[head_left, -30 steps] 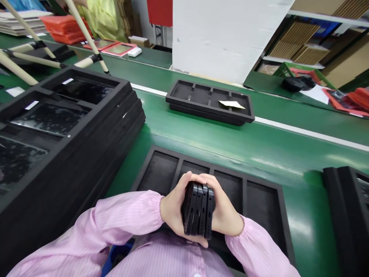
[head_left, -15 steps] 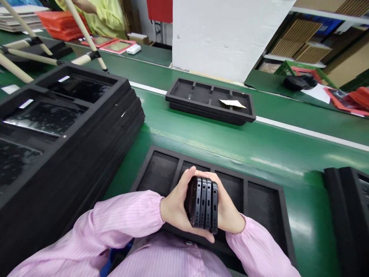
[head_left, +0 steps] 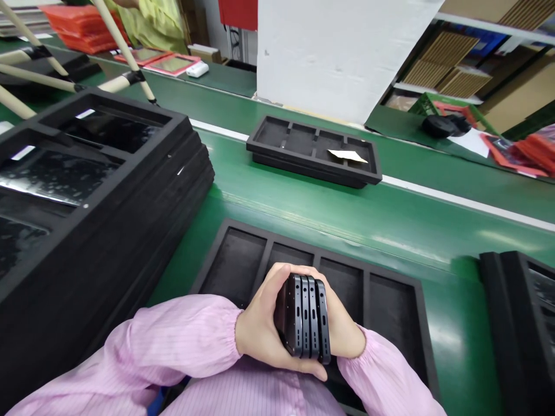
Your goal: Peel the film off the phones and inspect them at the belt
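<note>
Several dark smartphones [head_left: 306,318] stand pressed side by side in my two hands, their port ends facing me. My left hand [head_left: 259,326] wraps round them from the left, its thumb at the top and a finger passing under the near end. From the right, my right hand [head_left: 341,325] closes on the same bundle, its fingers mostly hidden behind the phones. Below my hands lies a black compartment tray [head_left: 392,306], whose visible compartments hold nothing.
At left rises a tall stack of black trays [head_left: 143,185] with glossy dark panels on top. Two smaller stacked trays [head_left: 299,138] carry a piece of paper [head_left: 348,156] at the back. More black trays [head_left: 505,323] stand right. Across the green table, a person in yellow [head_left: 160,26] is partly visible.
My hands and the phones have come slightly lower and closer to my body. The rightmost phone now tilts a little away from the others. The camera view has shifted slightly.
</note>
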Demonstrator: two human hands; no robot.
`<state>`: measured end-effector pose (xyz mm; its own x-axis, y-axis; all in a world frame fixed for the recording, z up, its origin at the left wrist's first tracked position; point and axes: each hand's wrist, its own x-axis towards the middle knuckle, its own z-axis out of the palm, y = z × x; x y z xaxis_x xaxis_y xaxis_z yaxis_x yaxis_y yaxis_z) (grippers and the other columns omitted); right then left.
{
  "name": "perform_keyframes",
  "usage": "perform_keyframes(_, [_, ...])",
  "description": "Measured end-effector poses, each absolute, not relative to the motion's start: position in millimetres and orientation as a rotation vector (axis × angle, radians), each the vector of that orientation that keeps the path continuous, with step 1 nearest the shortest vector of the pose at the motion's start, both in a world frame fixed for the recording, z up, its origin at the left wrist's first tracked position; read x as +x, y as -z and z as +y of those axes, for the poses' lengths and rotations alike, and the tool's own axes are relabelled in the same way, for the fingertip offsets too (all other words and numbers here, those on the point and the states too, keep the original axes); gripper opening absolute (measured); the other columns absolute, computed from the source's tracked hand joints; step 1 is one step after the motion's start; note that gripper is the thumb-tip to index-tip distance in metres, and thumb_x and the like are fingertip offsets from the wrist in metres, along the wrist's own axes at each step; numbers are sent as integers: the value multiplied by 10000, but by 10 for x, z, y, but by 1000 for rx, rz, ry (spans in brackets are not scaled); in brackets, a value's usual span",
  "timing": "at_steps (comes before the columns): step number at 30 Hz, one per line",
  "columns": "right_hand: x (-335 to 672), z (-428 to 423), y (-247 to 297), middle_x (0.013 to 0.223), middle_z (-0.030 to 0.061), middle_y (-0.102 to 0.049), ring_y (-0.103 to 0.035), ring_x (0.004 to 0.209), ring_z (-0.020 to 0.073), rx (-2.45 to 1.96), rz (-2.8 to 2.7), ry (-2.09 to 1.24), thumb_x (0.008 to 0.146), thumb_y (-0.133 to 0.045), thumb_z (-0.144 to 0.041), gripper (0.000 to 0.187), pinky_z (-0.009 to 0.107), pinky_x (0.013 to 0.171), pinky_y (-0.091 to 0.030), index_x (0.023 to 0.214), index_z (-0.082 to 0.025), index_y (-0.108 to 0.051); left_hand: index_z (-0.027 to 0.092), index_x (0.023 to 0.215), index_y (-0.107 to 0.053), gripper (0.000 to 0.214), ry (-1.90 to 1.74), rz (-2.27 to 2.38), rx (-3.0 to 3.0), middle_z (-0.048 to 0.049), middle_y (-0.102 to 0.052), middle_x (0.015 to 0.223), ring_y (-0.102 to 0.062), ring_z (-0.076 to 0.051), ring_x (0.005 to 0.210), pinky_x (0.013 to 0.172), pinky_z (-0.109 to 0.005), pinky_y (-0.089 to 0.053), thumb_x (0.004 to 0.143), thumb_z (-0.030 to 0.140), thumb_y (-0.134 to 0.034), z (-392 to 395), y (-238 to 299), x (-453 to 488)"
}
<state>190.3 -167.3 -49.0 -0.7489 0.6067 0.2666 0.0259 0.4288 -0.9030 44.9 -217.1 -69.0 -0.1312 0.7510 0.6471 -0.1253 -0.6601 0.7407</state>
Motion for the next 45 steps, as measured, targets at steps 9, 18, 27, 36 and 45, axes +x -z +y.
perform_keyframes(9, [1897,-1678,514,1254,94,-511,-585,1143,289,-492,-2122,-1259,746,-789,-526,803,426,961,-536,1404,-333,-372,430,1522,-176,1324,-1898,724,1559,-53,-485,1246,-557,-295,1100,978,-483,-506,433,682,-886,-2189,761,481])
perform_keyframes(18, [1903,-1668,507,1251,105,-503,-584,1160,295,-497,-2150,-1224,777,-751,-553,782,437,969,-543,1407,-327,-348,412,1538,-143,1227,-1861,703,1596,-69,-452,1298,-521,-291,1155,1015,-492,-466,568,630,-861,-2195,687,461])
perform_keyframes(27, [1900,-1682,542,1296,93,-526,-576,1190,306,-553,-2070,-1318,711,-815,-539,853,458,991,-530,1413,-346,-370,417,1542,-49,1406,-1761,795,1526,-67,-408,1281,-537,-286,1152,987,-446,-511,464,516,-946,-2237,765,444])
perform_keyframes(36, [1871,-1748,485,1266,106,-540,-588,1151,302,-632,-2053,-1334,679,-845,-528,852,472,993,-521,1379,-305,-413,427,1546,-57,1354,-1772,670,1410,-85,-446,1344,-560,-283,1206,1020,-434,-507,510,551,-921,-2264,768,430])
perform_keyframes(45, [1890,-1790,473,1183,82,-540,-618,1038,271,-638,-2080,-1266,693,-841,-500,804,428,906,-561,1346,-322,-407,487,1519,-57,1322,-1833,701,1422,-73,-423,1272,-582,-302,1158,976,-479,-539,468,763,-810,-2272,803,513])
